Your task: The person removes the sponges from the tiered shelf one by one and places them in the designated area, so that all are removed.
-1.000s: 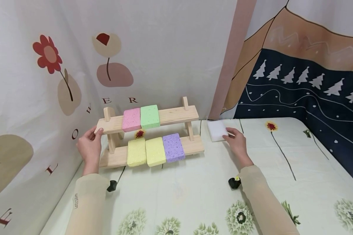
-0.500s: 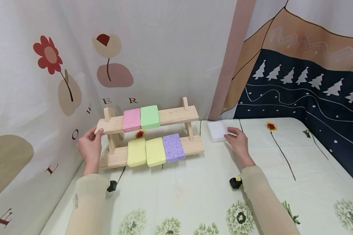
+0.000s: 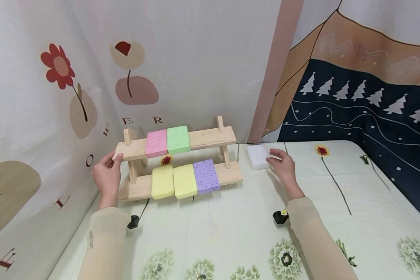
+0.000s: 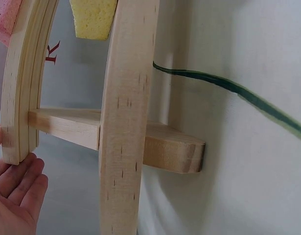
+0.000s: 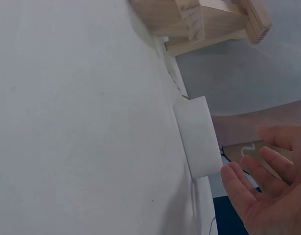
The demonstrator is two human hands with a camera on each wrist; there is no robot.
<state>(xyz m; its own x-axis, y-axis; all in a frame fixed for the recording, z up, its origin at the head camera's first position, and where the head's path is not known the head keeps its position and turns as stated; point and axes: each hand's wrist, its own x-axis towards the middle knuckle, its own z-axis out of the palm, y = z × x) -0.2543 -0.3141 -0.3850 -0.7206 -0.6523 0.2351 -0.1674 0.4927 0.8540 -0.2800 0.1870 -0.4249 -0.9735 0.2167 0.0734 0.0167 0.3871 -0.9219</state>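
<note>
A two-tier wooden shelf (image 3: 211,137) stands at the back of the cloth-covered table. My left hand (image 3: 106,174) holds the left end of its upper board, thumb on top and fingers (image 4: 28,182) underneath. On that board sit a pink sponge (image 3: 156,143) and a green sponge (image 3: 178,139). The lower board carries two yellow sponges (image 3: 185,181) and a purple sponge (image 3: 206,176), side by side. Right of the shelf, a white sponge (image 3: 257,156) lies flat on the table. Beside its right edge is my right hand (image 3: 283,166), fingers loosely bent with nothing between them.
A hanging cloth (image 3: 203,70) with printed flowers and letters stands behind and left of the shelf. At the right is a dark blue cloth (image 3: 332,116) with tree prints. The tablecloth (image 3: 210,233) has printed flowers.
My right hand has let go of the white sponge's edge and shifted slightly right, its fingers loosening. The left hand and the shelf stay in place.
</note>
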